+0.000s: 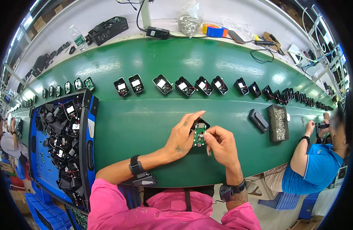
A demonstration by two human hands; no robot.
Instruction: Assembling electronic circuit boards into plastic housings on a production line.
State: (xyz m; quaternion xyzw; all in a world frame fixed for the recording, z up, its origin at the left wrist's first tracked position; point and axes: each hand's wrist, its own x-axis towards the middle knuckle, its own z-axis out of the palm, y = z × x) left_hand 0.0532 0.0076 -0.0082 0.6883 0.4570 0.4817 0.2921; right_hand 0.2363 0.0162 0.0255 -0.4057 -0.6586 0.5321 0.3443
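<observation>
Close to the table's near edge, my left hand cups a small black plastic housing, its fingers along the left side. A green circuit board with a metal port at its top end lies over the housing and hides most of it. My right hand pinches the board's right edge between thumb and forefinger. Whether the board is seated in the housing or only rests against it, I cannot tell. Beyond my hands stands a row of open black housings with white labels and red wires inside.
Left, a blue tray holds heaped black housings. Several circuit boards stand behind it. Right lie a black closed case and a box of small metal parts. A co-worker in blue sits at the right. Tape rolls rest on the back shelf.
</observation>
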